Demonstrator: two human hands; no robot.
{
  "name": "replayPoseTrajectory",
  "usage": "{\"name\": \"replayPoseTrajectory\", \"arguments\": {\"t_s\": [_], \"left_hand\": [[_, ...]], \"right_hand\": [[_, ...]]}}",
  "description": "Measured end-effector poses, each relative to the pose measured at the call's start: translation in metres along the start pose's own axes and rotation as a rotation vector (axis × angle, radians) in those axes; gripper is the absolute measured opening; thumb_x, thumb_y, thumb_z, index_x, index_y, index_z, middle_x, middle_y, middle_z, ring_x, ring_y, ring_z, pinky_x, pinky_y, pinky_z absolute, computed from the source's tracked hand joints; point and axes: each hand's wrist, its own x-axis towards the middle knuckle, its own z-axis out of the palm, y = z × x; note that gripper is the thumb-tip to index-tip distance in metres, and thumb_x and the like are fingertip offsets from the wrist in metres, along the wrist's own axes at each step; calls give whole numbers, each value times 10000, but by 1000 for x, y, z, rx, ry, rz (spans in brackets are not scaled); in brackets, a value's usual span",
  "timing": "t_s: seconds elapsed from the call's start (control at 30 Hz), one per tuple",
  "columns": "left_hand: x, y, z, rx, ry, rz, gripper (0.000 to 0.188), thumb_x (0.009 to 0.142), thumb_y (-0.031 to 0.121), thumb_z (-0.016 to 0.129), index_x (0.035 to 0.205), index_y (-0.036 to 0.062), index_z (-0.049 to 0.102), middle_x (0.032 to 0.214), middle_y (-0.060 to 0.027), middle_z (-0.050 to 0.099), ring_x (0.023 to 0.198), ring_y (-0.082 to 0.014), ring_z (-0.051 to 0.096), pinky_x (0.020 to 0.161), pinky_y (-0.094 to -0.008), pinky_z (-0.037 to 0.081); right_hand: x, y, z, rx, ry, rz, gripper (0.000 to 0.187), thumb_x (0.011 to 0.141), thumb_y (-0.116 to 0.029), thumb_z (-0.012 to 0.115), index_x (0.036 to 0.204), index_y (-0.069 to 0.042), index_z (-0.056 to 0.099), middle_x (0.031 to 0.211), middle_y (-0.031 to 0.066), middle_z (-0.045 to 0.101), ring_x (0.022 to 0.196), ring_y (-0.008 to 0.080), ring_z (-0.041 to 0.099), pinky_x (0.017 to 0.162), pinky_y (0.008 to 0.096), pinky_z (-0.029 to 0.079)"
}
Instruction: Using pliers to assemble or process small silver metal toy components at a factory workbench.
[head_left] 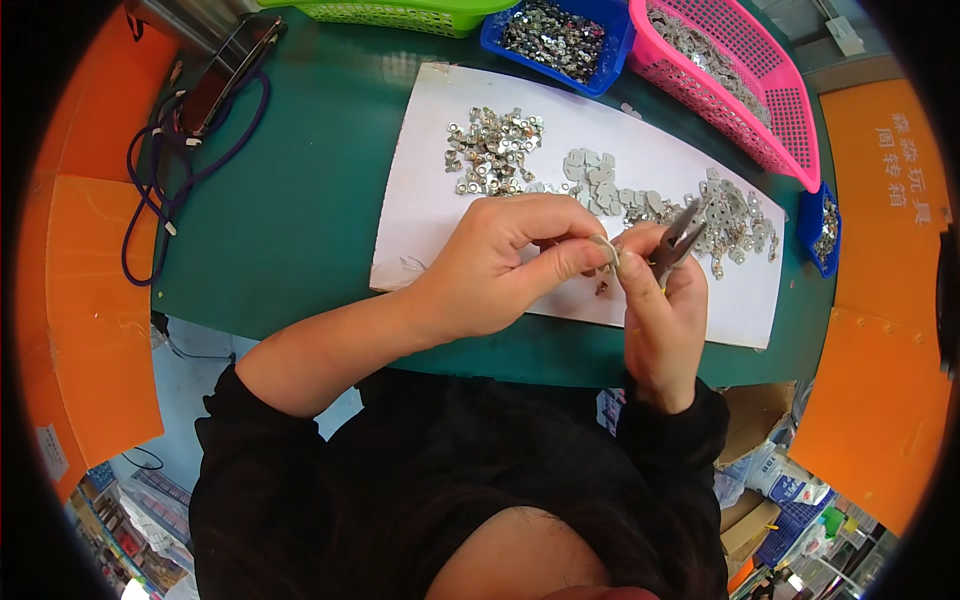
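Pink basket (712,114) (grey pieces (705,55)), metal-filled blue bin (618,45), held pliers (669,250)

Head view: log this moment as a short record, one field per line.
Left hand: pinches a small pale piece between thumb and finger
Right hand: thumb tip at that same piece; also holds pliers, their jaws apart
Work surface: white board on a green table
On the board: shiny metal parts at left, flat grey pieces mid-board
Beyond the board: blue bin and pink basket, both holding small parts
Unclear: the pinched piece's full shape, partly hidden by fingers
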Motion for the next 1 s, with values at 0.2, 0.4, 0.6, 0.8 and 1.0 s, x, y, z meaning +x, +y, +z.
{"name": "replayPoseTrajectory", "arguments": {"t_s": [0.2,0.4,0.6,0.8,1.0], "left_hand": [[0,4,-1,206,74,96,68,918,41,630,944,-14,660,862,-85,660,815,-178,634,737,-281,497],[2,-1,4,411,245,353,66,818,39,709,882,24,706,849,-91,701,770,-242,675,679,-312,522],[3,2,1,528,239,375,79,811,37,710,888,21,711,830,-89,706,755,-237,678,681,-315,524],[-4,7,-3,351,215,221,109,920,26,615,974,-40,682,951,-134,705,862,-211,663,778,-310,520],[-4,1,1,359,313,353,100,854,18,692,948,-5,718,876,-110,711,765,-199,659,687,-288,513]], "right_hand": [[-3,4,6,-490,161,-558,156,841,8,650,997,14,656,885,83,552,819,178,505,725,275,393],[7,11,6,-820,260,-859,357,645,42,741,989,-47,699,829,65,539,783,238,512,704,325,416],[9,14,6,-861,314,-882,395,577,15,764,950,-104,713,818,43,536,788,258,516,714,351,428],[8,7,-11,-904,318,-831,349,602,-45,794,933,-107,703,827,52,554,778,259,537,685,352,426],[5,2,-10,-1077,255,-790,393,618,2,767,1000,-77,717,810,72,601,741,243,564,658,319,445]]}}
